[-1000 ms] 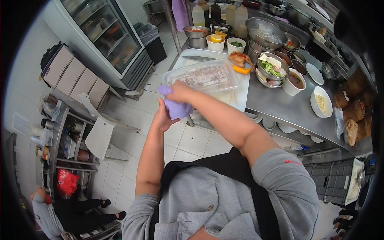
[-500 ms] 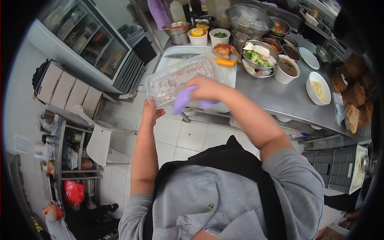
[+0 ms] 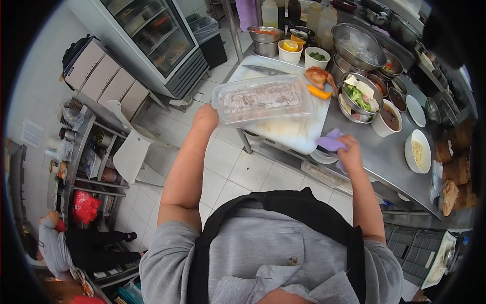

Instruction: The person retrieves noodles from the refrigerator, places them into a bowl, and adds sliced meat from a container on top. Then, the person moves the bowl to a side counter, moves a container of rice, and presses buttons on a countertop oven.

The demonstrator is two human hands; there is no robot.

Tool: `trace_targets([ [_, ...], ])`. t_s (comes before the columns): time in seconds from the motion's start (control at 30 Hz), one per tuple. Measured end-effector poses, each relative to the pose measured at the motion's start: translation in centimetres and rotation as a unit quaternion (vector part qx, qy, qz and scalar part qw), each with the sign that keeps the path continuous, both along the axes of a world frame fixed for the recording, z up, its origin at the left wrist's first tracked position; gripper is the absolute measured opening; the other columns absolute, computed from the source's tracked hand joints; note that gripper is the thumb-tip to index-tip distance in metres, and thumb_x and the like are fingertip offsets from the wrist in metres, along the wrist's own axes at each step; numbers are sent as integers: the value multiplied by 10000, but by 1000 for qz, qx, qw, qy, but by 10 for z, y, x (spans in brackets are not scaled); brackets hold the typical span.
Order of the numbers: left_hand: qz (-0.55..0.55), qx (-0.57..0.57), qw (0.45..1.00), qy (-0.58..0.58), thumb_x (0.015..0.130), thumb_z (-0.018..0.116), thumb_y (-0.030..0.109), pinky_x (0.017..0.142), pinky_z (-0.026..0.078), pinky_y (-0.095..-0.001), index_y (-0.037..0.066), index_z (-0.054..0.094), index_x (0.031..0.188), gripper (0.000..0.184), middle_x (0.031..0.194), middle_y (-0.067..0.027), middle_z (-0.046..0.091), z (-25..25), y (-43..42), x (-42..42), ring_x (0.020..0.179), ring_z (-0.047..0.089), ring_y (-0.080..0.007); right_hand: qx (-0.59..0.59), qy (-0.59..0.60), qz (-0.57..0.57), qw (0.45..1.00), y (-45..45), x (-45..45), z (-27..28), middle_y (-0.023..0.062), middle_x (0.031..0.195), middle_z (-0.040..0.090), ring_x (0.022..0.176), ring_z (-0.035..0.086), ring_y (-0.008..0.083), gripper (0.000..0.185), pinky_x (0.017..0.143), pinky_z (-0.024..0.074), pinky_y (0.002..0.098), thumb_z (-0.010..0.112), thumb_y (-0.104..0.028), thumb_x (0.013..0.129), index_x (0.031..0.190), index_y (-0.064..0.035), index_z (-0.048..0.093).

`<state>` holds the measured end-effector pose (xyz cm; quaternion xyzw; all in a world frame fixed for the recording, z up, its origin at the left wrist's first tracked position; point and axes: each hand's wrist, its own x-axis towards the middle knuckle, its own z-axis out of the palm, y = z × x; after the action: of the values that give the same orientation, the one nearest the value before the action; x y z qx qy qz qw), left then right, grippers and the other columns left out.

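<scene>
My left hand [image 3: 206, 119] grips the left end of a clear plastic container [image 3: 263, 99] with a frosty, pinkish-brown block inside. The container is held over the left part of a white cutting board [image 3: 291, 134]. My right hand [image 3: 349, 151] is closed on a purple cloth [image 3: 331, 141] at the board's near right corner, by the table edge. Beyond the container, a knife [image 3: 263, 70] lies on the board. A piece of roast chicken [image 3: 318, 77] and an orange strip of food [image 3: 319, 92] sit at the board's far right.
Right of the board stand a metal bowl of broccoli [image 3: 360, 96], a white tub of brown liquid [image 3: 390, 119] and a white bowl of noodles [image 3: 418, 152]. A glass-door fridge [image 3: 152, 40] and a white chair [image 3: 134, 154] are leftward. Another person [image 3: 76, 248] is at lower left.
My right hand has moved with the purple cloth from the container's near side to the board's near right corner. My view has shifted, and the container is now held more level.
</scene>
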<state>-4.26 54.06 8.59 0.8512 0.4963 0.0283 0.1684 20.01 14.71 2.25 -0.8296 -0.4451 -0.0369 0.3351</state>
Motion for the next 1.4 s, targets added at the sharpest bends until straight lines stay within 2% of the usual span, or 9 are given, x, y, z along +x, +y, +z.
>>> trace_targets([
  [0.3, 52, -91, 992, -77, 886, 530, 231, 649, 543, -391, -40, 504, 1096, 344, 915, -202, 601, -7, 10, -4, 761, 623, -302, -264, -119, -129, 948, 27, -20, 43, 114, 1241, 509, 1181, 444, 303, 448, 997, 257, 597, 630, -154, 723, 1167, -131, 573],
  [0.5, 78, -278, 932, -219, 834, 651, 217, 560, 569, -307, 11, 507, 1128, 387, 748, -74, 530, -2, -2, -31, 588, 566, -161, 63, -9, 54, 997, 134, 9, 40, 213, 1198, 522, 1130, 479, 376, 485, 982, 376, 409, 621, -176, 780, 1222, -8, 511],
  [0.67, 107, -345, 882, -303, 828, 667, 197, 601, 572, -305, 18, 511, 1159, 407, 782, -68, 542, -9, -8, -40, 635, 559, -154, -44, 25, 40, 998, 238, 116, 19, 117, 830, 606, 749, 577, 237, 262, 660, 464, 355, 632, -180, 783, 988, -22, 592],
  [0.73, 112, -400, 831, -369, 824, 681, 198, 601, 575, -311, 19, 527, 1144, 398, 811, -72, 557, -19, -7, -48, 655, 564, -153, -62, 312, 22, 948, 254, 125, 27, 24, 657, 541, 546, 481, 143, 144, 483, 391, 329, 661, -182, 754, 792, -60, 595],
  [0.83, 112, -377, 868, -303, 816, 689, 227, 599, 571, -295, 8, 571, 1054, 344, 782, -90, 604, -18, -8, -48, 656, 629, -174, -215, 258, 12, 942, 279, 183, -1, 64, 665, 598, 564, 540, 182, 231, 470, 433, 351, 731, -267, 702, 716, -53, 645],
  [1.0, 136, -326, 882, -312, 753, 627, 107, 494, 574, -410, 15, 541, 1009, 286, 736, -145, 594, -29, -7, -31, 560, 639, -264, -72, 491, 70, 865, 276, 192, -17, 4, 546, 493, 456, 446, 130, 171, 403, 332, 307, 698, -119, 693, 587, -120, 563],
  [1.17, 133, -285, 904, -290, 738, 582, 47, 452, 570, -381, -28, 608, 969, 244, 679, -181, 648, -11, -15, -30, 520, 660, -259, -217, 258, 57, 940, 288, 192, 8, 54, 553, 512, 434, 489, 217, 186, 390, 414, 374, 702, -151, 726, 693, -29, 565],
  [1.27, 164, -341, 901, -214, 747, 556, 34, 419, 551, -392, -36, 603, 982, 250, 696, -205, 641, -45, 15, -11, 527, 659, -272, -70, -182, 83, 977, 253, 83, 54, 183, 969, 540, 919, 548, 359, 441, 793, 454, 452, 722, -105, 653, 1017, 0, 496],
  [1.4, 156, -333, 889, -272, 753, 541, 27, 387, 528, -393, -39, 592, 991, 253, 670, -207, 615, -37, -17, -20, 486, 633, -267, -53, -148, 317, 935, 192, -51, 61, 184, 1040, 523, 1005, 514, 375, 471, 917, 389, 425, 725, -119, 652, 1061, -4, 521],
])
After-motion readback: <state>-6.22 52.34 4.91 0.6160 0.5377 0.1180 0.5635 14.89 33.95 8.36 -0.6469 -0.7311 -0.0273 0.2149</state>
